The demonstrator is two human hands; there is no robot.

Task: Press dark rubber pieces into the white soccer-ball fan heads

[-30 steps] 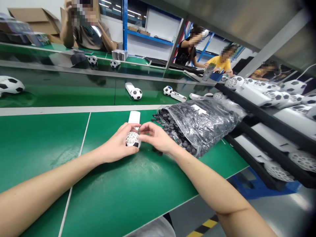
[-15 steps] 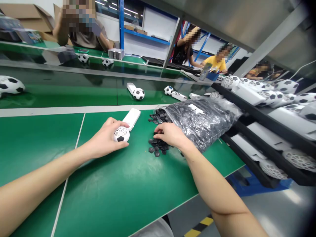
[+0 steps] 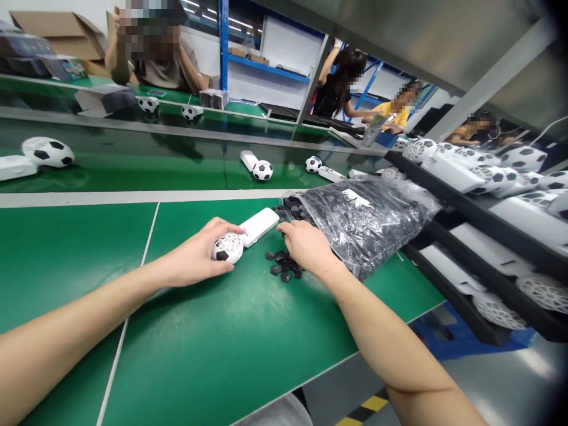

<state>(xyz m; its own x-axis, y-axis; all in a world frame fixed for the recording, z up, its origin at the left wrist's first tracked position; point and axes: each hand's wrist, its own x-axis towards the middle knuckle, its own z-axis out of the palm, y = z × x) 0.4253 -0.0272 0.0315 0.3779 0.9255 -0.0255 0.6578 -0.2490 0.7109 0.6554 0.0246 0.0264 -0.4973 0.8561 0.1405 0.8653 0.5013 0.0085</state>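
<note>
Resting both forearms on a green bench (image 3: 222, 355), I work just in front of a clear plastic bag (image 3: 373, 216) stuffed with small black pieces. The bag lies on its side with its mouth open toward me, probably so the pieces spill out within easy reach.

Just to the near left of the bag's mouth, my left hand (image 3: 193, 263) cups the ball-shaped head of a white hand fan (image 3: 228, 248). Its fingers are curled and clamped around that head, pressing it to the bench, which seems to stop it rolling. The fan's flat handle sticks out of my grip and points at the bag.

At the mouth of the bag, my right hand (image 3: 306, 245) lies palm down over a scatter of loose black pieces (image 3: 282, 267). Its fingers are bent close together among them. I cannot tell whether they pinch one.

Beyond the bag runs a darker conveyor belt (image 3: 133, 168) carrying finished fans (image 3: 262, 170) patterned like footballs, well apart from one another. To the right of the bag, a black rack (image 3: 444, 189) holds many more fans in rows. Farthest behind the bag, other people (image 3: 166, 68) sit at the belt's far side.
</note>
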